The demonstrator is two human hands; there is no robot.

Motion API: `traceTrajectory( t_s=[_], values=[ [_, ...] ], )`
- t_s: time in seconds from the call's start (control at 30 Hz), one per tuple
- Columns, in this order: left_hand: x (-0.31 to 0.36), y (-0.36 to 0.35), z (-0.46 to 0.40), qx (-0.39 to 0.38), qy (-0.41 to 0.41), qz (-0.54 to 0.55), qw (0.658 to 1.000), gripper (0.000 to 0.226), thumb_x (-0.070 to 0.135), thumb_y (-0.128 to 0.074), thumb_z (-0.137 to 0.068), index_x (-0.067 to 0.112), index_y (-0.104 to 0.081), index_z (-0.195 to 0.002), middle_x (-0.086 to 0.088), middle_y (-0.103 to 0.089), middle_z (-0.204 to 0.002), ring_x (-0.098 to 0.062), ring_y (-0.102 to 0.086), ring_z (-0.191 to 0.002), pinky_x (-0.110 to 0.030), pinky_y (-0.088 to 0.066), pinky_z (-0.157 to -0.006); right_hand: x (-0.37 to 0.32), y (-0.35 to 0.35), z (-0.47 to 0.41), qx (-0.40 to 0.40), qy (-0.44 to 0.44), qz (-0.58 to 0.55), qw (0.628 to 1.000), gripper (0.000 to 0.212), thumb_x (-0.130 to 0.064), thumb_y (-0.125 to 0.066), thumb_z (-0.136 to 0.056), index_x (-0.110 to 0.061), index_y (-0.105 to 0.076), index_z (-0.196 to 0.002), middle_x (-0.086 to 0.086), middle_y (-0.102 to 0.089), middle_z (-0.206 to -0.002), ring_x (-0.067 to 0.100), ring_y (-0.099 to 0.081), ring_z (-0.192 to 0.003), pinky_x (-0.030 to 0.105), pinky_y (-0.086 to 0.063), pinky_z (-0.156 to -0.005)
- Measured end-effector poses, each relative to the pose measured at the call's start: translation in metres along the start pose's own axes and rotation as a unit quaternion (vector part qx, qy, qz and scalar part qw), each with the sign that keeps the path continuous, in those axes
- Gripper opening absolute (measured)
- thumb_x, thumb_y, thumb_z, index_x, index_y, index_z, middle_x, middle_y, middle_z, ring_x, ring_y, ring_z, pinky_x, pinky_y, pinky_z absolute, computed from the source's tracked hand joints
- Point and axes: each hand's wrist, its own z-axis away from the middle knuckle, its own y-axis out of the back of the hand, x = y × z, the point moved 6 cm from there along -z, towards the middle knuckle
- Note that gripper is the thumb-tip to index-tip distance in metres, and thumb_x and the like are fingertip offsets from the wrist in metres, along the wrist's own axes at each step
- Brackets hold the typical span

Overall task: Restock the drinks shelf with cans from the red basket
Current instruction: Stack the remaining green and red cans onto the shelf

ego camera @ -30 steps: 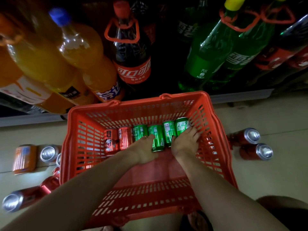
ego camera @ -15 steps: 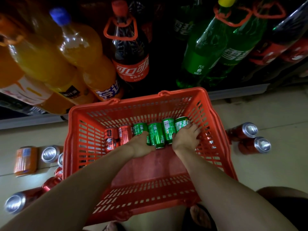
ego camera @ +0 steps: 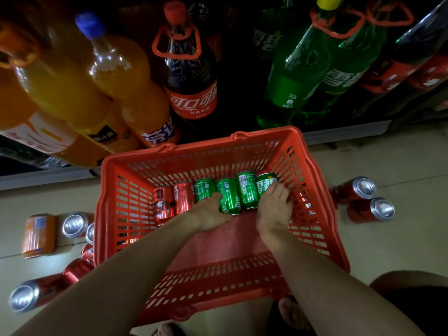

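Both hands reach for green cans lying at the far end of the red basket (ego camera: 322, 180).

The left hand (ego camera: 212, 210) curls onto one green can (ego camera: 205, 189); the right hand (ego camera: 275, 206) wraps the end can (ego camera: 265, 184) by the basket wall, though neither can looks lifted yet. Full cans are probably weighty, stiff, smooth and apt to roll, so gripping round the middle suits. The wall crowds the right fingers; above is open, and the shelf (ego camera: 339, 132) lies just beyond.

Single head view, steeply down, close above red basket (ego camera: 116, 214).
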Motion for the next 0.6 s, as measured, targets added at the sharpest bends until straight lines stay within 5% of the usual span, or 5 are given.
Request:
traceTrajectory(
  t_s=[0.2,0.3,0.4,0.5,0.6],
  values=[
    [-0.007,0.005,0.001,0.000,0.010,0.024,1.000,0.084,0.042,-0.067,-0.098,0.019,-0.021,-0.164,-0.012,-0.038,-0.164,-0.030,-0.045,-0.145,-0.033,-0.042,-0.113,0.002,0.013,0.002,-0.061,-0.002,-0.004,0.998,0.105,-0.039,-0.086,-0.070,0.000,-0.031,-0.149,0.012,-0.050,-0.131,0.024,-0.051,-0.118,0.035,-0.053,-0.086],
    [-0.003,0.011,-0.002,0.012,0.017,0.092,0.996,0.083,0.047,-0.066,-0.096,0.017,-0.026,-0.162,-0.011,-0.043,-0.161,-0.029,-0.049,-0.141,-0.036,-0.041,-0.116,0.004,0.026,-0.002,-0.112,-0.069,-0.190,0.973,0.097,-0.034,-0.086,-0.071,-0.004,-0.033,-0.147,0.017,-0.042,-0.143,0.033,-0.041,-0.135,0.045,-0.048,-0.101],
    [0.004,0.017,-0.005,0.024,0.028,0.221,0.974,0.082,0.066,-0.059,-0.092,0.018,-0.039,-0.156,-0.006,-0.052,-0.151,-0.027,-0.054,-0.134,-0.039,-0.041,-0.116,0.010,0.024,-0.007,-0.233,-0.208,-0.468,0.827,0.059,-0.019,-0.078,-0.070,-0.003,-0.063,-0.124,0.019,-0.065,-0.122,0.033,-0.063,-0.109,0.038,-0.054,-0.088],
    [0.015,0.014,-0.003,-0.020,0.032,0.403,0.914,0.076,0.073,-0.058,-0.091,0.026,-0.046,-0.150,-0.009,-0.057,-0.142,-0.027,-0.059,-0.129,-0.045,-0.046,-0.113,-0.006,0.030,0.004,-0.359,-0.191,-0.647,0.645,0.052,-0.010,-0.075,-0.067,-0.005,-0.070,-0.119,0.010,-0.077,-0.100,0.022,-0.071,-0.084,0.034,-0.056,-0.076],
    [0.022,0.016,0.001,-0.043,0.019,0.481,0.876,0.064,0.069,-0.064,-0.089,0.025,-0.062,-0.136,-0.007,-0.072,-0.128,-0.025,-0.070,-0.116,-0.043,-0.053,-0.106,-0.027,0.049,0.015,-0.403,-0.053,-0.679,0.611,0.045,0.000,-0.070,-0.078,-0.007,-0.069,-0.122,0.012,-0.077,-0.108,0.023,-0.072,-0.097,0.036,-0.054,-0.085]
  ],
)
